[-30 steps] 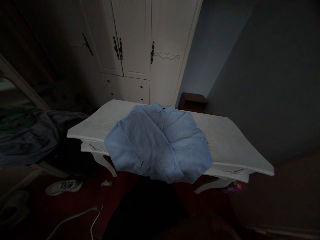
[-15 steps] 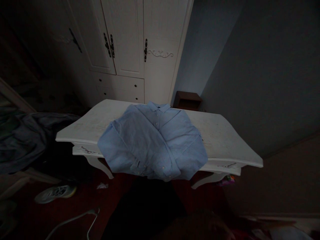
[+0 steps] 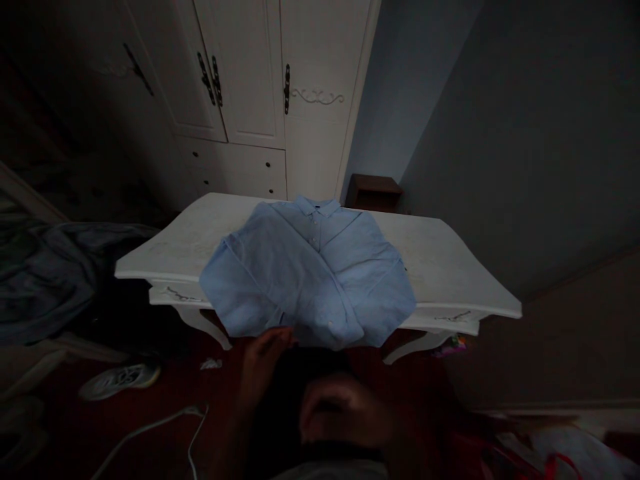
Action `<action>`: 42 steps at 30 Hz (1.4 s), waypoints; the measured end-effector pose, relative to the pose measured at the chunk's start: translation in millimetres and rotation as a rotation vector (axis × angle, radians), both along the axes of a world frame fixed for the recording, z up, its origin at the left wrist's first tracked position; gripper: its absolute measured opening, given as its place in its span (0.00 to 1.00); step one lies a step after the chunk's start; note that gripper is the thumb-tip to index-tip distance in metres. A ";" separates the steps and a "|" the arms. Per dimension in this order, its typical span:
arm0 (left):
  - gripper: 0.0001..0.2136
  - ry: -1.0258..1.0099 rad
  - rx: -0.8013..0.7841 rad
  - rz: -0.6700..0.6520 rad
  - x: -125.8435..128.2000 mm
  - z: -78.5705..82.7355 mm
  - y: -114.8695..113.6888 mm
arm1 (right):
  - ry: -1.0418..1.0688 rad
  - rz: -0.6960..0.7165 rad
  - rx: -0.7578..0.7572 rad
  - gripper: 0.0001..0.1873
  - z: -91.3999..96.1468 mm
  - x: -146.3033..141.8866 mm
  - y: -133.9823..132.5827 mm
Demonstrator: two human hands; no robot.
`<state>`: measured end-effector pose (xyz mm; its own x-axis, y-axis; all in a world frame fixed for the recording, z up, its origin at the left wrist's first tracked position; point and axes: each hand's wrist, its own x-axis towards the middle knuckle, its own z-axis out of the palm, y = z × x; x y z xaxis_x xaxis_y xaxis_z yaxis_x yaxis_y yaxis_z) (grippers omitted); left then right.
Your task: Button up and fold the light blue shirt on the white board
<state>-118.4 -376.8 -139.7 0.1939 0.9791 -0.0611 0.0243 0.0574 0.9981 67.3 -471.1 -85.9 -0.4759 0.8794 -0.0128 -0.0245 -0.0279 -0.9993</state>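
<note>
A light blue button-up shirt lies spread on a white table, its collar toward the far edge. Its sleeves are folded in across the front, and the lower part hangs over the near edge. My left hand is at the shirt's lower edge, near a cuff, fingers bent and somewhat apart; whether they touch the cloth I cannot tell. Lower and nearer to me, my right hand is apart from the shirt, blurred, with curved fingers and a gap between thumb and fingers. Nothing shows in it.
The white table stands before a white wardrobe. A small brown cabinet is behind it. On the red floor at left are a shoe and a hanger. Dark clothing is heaped at left, bags at lower right.
Both my hands have come into view from below, the left reaching up to the shirt's lower edge. The view has shifted slightly; the shirt lies as before.
</note>
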 end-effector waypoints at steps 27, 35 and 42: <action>0.32 0.403 0.390 0.643 -77.5 -35.4 68.6 | -0.614 -1.451 0.405 0.20 -41.5 113.0 -0.5; 0.24 0.465 0.306 0.574 -86.0 -48.2 75.6 | -0.411 -1.378 0.339 0.22 -50.2 112.5 -3.4; 0.16 0.571 0.331 0.556 -90.4 -52.5 72.9 | -0.244 -1.342 0.286 0.25 -53.1 109.8 -4.4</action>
